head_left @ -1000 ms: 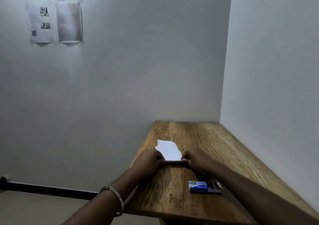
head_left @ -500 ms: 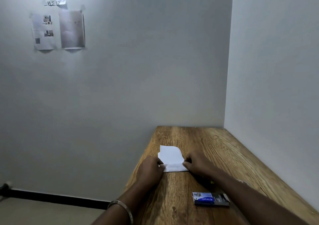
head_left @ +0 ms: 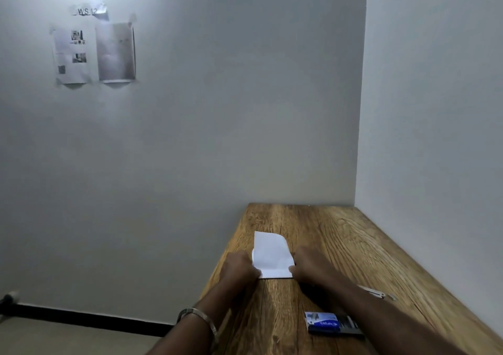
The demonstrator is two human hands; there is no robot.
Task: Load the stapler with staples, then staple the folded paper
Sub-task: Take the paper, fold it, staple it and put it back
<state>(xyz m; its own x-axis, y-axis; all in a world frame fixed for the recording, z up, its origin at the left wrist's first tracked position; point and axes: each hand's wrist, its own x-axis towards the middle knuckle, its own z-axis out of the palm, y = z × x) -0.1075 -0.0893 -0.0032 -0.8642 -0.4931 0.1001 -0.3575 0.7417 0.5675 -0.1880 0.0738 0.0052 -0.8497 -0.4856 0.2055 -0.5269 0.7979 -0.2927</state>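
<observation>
A white folded paper lies on the wooden table, its near edge a crease. My left hand presses the paper's near left corner, and my right hand presses its near right corner. A blue and white staple box lies open near the front of the table, under my right forearm. A thin silvery piece, perhaps part of the stapler, shows just beyond my right forearm; the rest is hidden.
The table fills a corner, with a white wall along its right side and another behind it. Its left edge drops to the floor. Printed sheets are taped high on the back wall.
Both hands have stayed at the paper's near corners, and the raised flap has flattened down a little. The camera has tilted upward, so the table sits lower in view.
</observation>
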